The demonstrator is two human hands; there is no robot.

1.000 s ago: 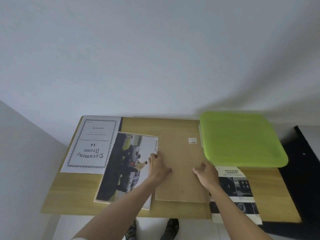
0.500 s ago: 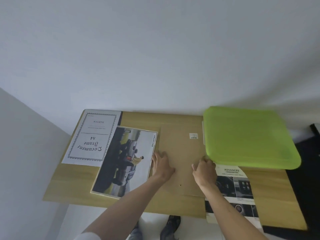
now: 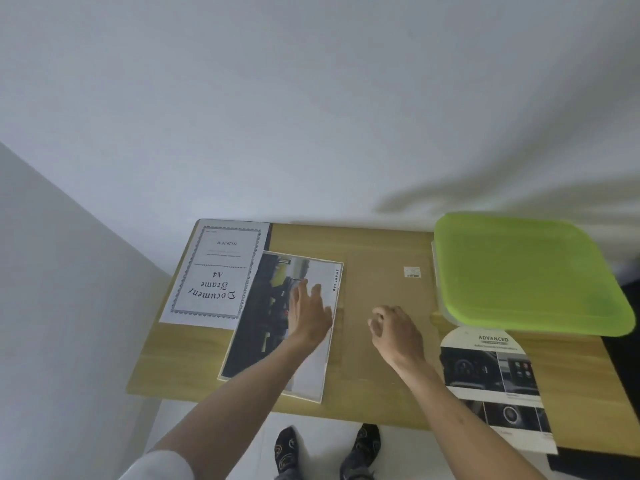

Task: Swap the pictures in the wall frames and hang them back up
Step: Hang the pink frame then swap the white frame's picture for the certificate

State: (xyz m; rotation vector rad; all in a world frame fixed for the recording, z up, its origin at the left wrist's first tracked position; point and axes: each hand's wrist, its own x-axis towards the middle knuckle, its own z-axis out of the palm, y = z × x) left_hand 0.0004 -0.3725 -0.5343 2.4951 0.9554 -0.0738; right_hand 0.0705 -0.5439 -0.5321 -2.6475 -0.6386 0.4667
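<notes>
Wooden table (image 3: 194, 358): left hand (image 3: 308, 315) fingers spread on car picture (image 3: 277, 344); right hand (image 3: 398, 329) curled, empty.

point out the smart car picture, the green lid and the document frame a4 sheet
smart car picture (image 3: 313, 368): head view, on its pale lower right area, below the left hand.
green lid (image 3: 526, 271): head view, on the middle of its top.
document frame a4 sheet (image 3: 216, 271): head view, on the white centre inside the printed border.

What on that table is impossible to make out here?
- Car picture: middle hidden by the left hand, head view.
- Small sticker on the brown backing board: print too small.
- Green lid: whatever lies under it is hidden.
</notes>
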